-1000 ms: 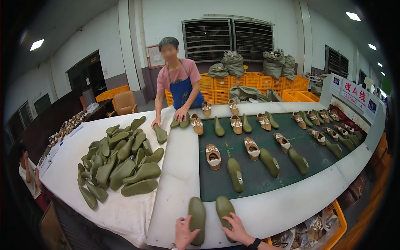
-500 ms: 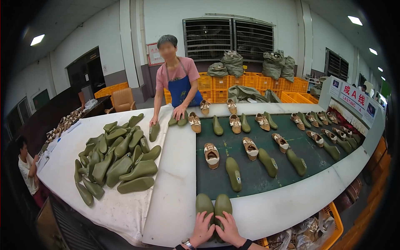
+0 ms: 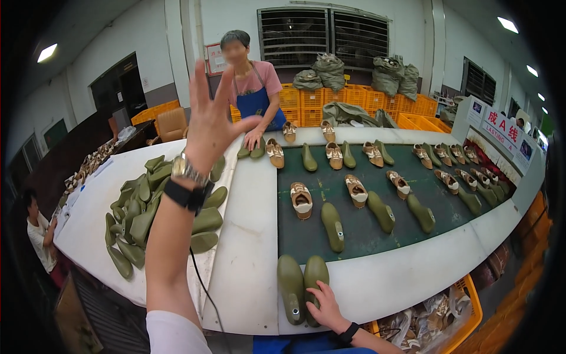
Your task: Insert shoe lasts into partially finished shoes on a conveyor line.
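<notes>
My left hand (image 3: 215, 118) is raised high over the table's left part, fingers spread, with nothing in it. Its arm hides part of a pile of green shoe lasts (image 3: 141, 221). Two more lasts stand side by side at the near table edge, a left one (image 3: 290, 286) and a right one (image 3: 316, 272). My right hand (image 3: 324, 305) rests on the right last, its fingers curved over the heel end. On the dark green belt (image 3: 377, 230), brown-and-white shoes (image 3: 300, 200) and lasts (image 3: 332, 227) lie in rows.
Across the table a co-worker in a blue apron (image 3: 250, 109) has a hand on two lasts (image 3: 250, 152). A signed machine housing (image 3: 492, 133) stands at the belt's far right end. An orange crate (image 3: 471, 307) of bagged shoes sits below the table, lower right.
My left hand has let go of the left last and swung up and to the left, opening wide. My right hand stays at the right last. The view has tilted down slightly.
</notes>
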Motion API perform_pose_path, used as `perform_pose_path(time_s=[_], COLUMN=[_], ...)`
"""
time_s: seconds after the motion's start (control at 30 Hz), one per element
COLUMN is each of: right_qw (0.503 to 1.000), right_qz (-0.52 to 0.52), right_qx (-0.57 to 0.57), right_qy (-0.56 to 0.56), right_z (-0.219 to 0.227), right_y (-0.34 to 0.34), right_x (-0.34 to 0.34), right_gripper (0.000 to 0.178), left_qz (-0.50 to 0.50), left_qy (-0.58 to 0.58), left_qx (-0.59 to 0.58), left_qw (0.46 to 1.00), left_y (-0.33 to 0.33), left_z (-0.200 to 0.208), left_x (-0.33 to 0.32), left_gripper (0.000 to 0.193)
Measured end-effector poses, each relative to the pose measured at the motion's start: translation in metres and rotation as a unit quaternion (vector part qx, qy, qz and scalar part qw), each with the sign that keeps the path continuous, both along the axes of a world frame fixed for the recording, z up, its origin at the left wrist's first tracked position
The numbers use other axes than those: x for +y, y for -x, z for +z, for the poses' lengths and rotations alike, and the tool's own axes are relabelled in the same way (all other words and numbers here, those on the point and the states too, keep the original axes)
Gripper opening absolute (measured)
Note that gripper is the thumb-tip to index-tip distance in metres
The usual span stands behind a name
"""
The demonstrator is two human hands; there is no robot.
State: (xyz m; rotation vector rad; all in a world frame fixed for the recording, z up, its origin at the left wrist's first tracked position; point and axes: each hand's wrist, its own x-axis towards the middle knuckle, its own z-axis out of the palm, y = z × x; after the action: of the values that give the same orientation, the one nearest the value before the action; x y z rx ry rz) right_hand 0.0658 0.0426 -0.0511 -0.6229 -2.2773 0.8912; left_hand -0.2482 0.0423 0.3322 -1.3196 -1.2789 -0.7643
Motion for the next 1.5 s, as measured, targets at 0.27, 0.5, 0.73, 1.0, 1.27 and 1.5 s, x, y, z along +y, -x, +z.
perform_pose_path(time_s=[0.27,0.5,0.73,1.0,1.27,1.5], right_qw=[1.0,0.999,0.999,1.0,0.999,0.999], right_qz=[0.003,0.007,0.01,-0.004,0.005,0.015], right_qx=[-0.022,-0.038,-0.015,0.015,0.032,0.04], right_qy=[0.009,0.011,0.028,0.012,0.014,0.015], right_z=[0.003,0.005,0.001,-0.013,-0.015,-0.014], right_y=[-0.002,0.005,0.013,0.009,0.013,0.013], right_x=[0.005,0.002,0.004,0.005,0.006,0.003], right_gripper=[0.041,0.04,0.04,0.039,0.039,0.041], left_qz=[0.18,0.29,0.253,0.247,0.138,0.221], left_qy=[0.52,0.439,0.331,0.429,0.397,0.612], left_qx=[-0.212,-0.391,-0.357,-0.427,-0.296,-0.425], left_qw=[0.807,0.755,0.837,0.757,0.858,0.629], left_y=[0.045,0.189,0.185,0.139,0.018,0.056], left_z=[-0.266,-0.377,-0.397,-0.378,-0.408,-0.347], left_x=[-0.077,-0.121,-0.112,-0.108,-0.128,-0.204], left_gripper=[0.1,0.07,0.051,0.044,0.066,0.061])
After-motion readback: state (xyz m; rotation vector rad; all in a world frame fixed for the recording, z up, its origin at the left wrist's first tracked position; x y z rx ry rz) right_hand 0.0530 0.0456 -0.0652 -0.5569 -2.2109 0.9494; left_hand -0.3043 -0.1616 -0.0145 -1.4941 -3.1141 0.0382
